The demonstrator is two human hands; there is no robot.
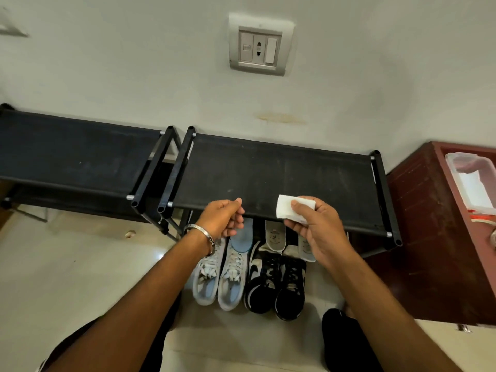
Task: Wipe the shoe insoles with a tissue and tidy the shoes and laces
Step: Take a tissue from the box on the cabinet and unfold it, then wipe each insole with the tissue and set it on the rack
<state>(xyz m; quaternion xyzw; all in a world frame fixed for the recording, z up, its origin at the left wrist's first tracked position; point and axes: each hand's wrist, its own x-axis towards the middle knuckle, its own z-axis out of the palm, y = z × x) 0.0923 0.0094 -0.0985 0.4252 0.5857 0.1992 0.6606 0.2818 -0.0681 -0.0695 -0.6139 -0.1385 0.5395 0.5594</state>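
A folded white tissue (288, 208) is pinched in my right hand (315, 226), held over the front edge of the right black shoe rack (268, 170). My left hand (221, 218) hovers beside it, fingers curled, holding nothing I can see. Below on the floor stand a light blue and grey pair of sneakers (221, 277) and a black and white pair (276, 283), toes toward me. A blue insole (243, 238) lies behind the blue pair. Two grey insoles (275, 236) lie behind the black pair, the right one partly hidden by my hand.
A second black rack (67, 151) stands to the left against the wall. A reddish-brown cabinet (429, 224) at the right carries a clear plastic box (475, 178). A wall socket (259, 47) is above. My knees in dark trousers frame the pale floor.
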